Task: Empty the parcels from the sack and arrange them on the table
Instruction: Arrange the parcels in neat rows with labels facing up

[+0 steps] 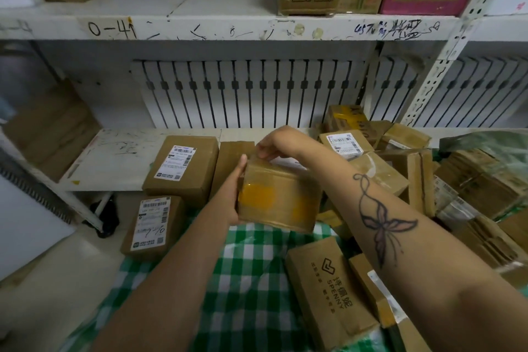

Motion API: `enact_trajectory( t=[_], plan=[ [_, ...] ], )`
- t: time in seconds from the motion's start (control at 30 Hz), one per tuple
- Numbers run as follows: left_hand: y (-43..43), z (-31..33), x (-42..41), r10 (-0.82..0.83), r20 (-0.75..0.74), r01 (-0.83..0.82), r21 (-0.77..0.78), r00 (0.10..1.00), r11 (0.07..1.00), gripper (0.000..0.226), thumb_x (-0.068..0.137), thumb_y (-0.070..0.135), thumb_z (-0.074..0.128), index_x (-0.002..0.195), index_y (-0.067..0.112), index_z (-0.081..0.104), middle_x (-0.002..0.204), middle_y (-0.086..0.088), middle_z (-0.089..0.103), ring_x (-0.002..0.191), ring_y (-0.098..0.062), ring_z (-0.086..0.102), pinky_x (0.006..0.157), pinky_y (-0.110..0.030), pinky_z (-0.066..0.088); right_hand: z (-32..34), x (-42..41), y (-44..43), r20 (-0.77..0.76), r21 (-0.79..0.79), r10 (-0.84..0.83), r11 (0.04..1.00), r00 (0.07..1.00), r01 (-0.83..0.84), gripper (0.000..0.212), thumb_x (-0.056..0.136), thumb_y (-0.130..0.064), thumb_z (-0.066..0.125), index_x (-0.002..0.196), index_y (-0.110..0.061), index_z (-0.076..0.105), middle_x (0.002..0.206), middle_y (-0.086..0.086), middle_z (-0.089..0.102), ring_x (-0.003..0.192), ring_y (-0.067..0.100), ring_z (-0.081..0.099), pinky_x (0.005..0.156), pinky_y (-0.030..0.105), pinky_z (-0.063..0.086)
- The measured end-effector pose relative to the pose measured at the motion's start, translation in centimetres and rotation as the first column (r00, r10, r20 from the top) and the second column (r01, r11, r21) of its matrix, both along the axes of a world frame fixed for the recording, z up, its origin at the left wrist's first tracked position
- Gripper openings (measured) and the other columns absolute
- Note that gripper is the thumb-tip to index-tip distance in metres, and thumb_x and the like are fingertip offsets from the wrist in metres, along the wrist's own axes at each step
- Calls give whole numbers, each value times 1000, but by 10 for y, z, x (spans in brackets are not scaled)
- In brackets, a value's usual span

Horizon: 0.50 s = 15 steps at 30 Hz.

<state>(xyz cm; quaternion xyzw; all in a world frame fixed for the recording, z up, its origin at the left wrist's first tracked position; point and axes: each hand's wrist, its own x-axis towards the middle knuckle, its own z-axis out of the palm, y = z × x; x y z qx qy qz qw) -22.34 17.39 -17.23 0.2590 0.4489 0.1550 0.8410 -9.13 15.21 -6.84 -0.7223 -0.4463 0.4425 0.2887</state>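
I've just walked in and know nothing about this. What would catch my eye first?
First, the tape-wrapped brown box at the centre, held by the left hand at its side and the right hand at its top edge. Next, the butterfly tattoo on the right forearm, above green checked fabric, and the heap of parcels at the right.

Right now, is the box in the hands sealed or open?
Sealed: glossy tape covers the box, and its flaps lie flat and closed. The left hand holds its side; the right hand pinches its top edge.
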Motion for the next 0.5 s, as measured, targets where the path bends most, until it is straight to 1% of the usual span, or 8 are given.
enact_trajectory(
  t=[0.07,0.1,0.23,0.27,0.33,0.4,0.43,0.5],
  plan=[
    [0,2,-7,0,26,-1,20,1000,1000,85,56,76,64,123,25,59,116,-18,67,110,-38,61,95,-56,45,-5,-5,-4,-111,19,65,998,992,-64,27,98,-16,46,110,0,63,110,15,69,96,26,67,88,28,51],
    [0,3,-11,6,45,-7,36,999,999,80,61,76,61,122,24,60,115,-18,67,108,-37,61,93,-53,47,-8,-7,-6,-163,22,117,993,980,-115,28,98,-16,45,112,1,62,110,16,69,99,26,66,91,27,50],
    [-8,8,-22,-31,58,23,129,998,991,64,72,63,61,122,24,59,119,-16,64,109,-36,59,85,-48,49,-12,-9,-5,-226,70,253,967,941,-243,30,100,-14,41,114,6,58,86,11,69,81,19,65,88,26,52],
    [-10,9,-23,-44,34,38,162,998,986,68,67,61,68,125,25,56,122,-15,62,111,-37,57,87,-50,49,-12,-8,-5,-230,79,258,966,938,-246,30,100,-14,40,115,4,58,82,11,67,78,18,65,85,24,52],
    [-14,9,-25,-55,-47,63,207,997,976,95,48,55,83,132,28,49,130,-12,56,117,-38,53,94,-57,44,-14,-3,-6,-230,83,264,964,937,-251,28,100,-15,39,114,0,58,78,9,66,76,17,64,82,24,53],
    [-18,7,-25,-33,-87,52,225,996,973,111,38,48,89,136,27,44,132,-11,55,118,-37,52,98,-60,39,-18,3,-7,-254,77,258,966,932,-246,25,100,-15,39,109,-5,60,77,7,68,76,18,64,94,34,49],
    [-21,5,-25,-31,-91,50,225,995,973,111,38,47,88,138,26,43,132,-10,55,118,-37,52,99,-59,39,-20,4,-7,-270,74,263,965,926,-253,23,100,-14,39,106,-7,60,76,5,70,76,18,64,100,40,45],
    [-29,4,-21,-27,-75,43,223,997,974,98,49,51,82,135,25,45,129,-10,57,117,-35,53,97,-54,42,-22,5,-7,-287,63,292,956,912,-286,21,99,-13,41,105,-8,60,73,5,71,76,19,64,104,45,40]
  ],
)
